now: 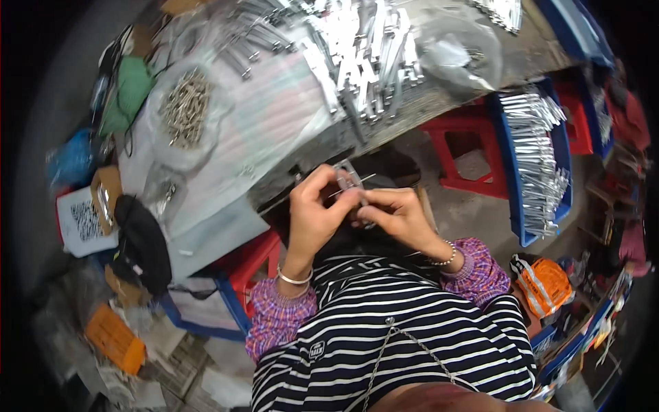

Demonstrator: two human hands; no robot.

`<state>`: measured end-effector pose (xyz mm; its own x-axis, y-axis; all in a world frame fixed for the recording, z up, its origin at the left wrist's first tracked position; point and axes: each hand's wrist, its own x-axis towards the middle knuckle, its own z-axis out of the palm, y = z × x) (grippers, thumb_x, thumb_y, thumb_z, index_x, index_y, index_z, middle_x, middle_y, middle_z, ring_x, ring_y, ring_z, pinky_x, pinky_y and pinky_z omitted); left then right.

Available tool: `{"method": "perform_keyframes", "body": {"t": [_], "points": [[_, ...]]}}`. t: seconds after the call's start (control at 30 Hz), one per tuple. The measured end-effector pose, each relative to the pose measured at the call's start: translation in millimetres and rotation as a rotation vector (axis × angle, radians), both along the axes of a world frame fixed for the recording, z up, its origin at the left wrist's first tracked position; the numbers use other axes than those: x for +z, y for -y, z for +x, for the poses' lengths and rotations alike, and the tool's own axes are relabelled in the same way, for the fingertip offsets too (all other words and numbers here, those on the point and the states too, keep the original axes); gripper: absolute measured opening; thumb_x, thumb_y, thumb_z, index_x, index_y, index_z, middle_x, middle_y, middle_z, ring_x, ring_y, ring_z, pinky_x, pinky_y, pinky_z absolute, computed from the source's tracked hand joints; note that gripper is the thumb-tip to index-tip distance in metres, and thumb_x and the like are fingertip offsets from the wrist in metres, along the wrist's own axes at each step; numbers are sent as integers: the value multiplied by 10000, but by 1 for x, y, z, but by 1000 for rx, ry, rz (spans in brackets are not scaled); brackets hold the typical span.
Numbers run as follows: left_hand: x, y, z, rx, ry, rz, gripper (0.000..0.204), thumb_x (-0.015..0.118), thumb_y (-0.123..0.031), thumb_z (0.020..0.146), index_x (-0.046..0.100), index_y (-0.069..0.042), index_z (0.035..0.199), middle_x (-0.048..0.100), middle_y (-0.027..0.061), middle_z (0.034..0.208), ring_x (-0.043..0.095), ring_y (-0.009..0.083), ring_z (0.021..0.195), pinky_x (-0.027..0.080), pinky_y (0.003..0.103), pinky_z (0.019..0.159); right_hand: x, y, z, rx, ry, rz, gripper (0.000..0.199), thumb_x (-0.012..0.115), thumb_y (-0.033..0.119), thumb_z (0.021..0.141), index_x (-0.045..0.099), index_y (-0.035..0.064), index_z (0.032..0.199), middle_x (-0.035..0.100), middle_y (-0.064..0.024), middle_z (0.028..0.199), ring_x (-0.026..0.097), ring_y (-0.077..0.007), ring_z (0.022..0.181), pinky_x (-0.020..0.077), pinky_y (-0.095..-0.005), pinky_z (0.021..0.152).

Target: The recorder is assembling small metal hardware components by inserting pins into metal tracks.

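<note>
My left hand point(314, 214) and my right hand point(399, 214) meet in front of my body, just off the near edge of the table. Thumb and fingers of the left are pinched on a small silver metal part point(347, 172), flat with a hole-like gap, its top end sticking up past the fingertips. My right hand is closed against the lower end of the same part, and a thin pin-like piece juts out beside it. The fingers hide most of the part, so its exact kind cannot be made out.
Long silver metal strips point(371, 62) are heaped on the worktable. A clear bag of small brassy pieces point(184, 110) lies on the pale sheet point(264, 117). A blue crate point(513, 172) packed with metal strips stands right, by a red stool point(470, 127). An orange bundle point(542, 285) sits lower right.
</note>
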<state>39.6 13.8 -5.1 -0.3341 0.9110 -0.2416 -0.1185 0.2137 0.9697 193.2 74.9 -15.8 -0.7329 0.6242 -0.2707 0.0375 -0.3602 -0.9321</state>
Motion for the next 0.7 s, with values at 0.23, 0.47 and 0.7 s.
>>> {"method": "perform_keyframes", "body": {"t": [0.23, 0.47, 0.7], "points": [[-4, 4, -15, -199, -163, -46, 119, 632, -39, 839, 553, 12, 911, 565, 1, 812, 530, 50, 736, 441, 198, 661, -1, -2, -3, 54, 21, -12, 183, 610, 0, 827, 645, -53, 998, 658, -71, 786, 639, -109, 718, 505, -212, 617], [-5, 5, -11, -92, 21, -74, 121, 621, -76, 857, 576, 16, 922, 579, 3, 801, 525, 48, 726, 444, 200, 662, -4, -2, -2, 62, 9, -27, 183, 595, 17, 847, 642, -50, 1011, 653, -80, 845, 643, -132, 740, 517, -229, 654], [0, 1, -10, -46, 62, 23, 95, 632, -48, 840, 576, 9, 892, 589, 13, 807, 544, 62, 733, 451, 202, 676, -4, -1, -3, 67, 16, 30, 189, 590, 16, 851, 640, -48, 1022, 647, -76, 836, 636, -126, 736, 515, -227, 666]]}}
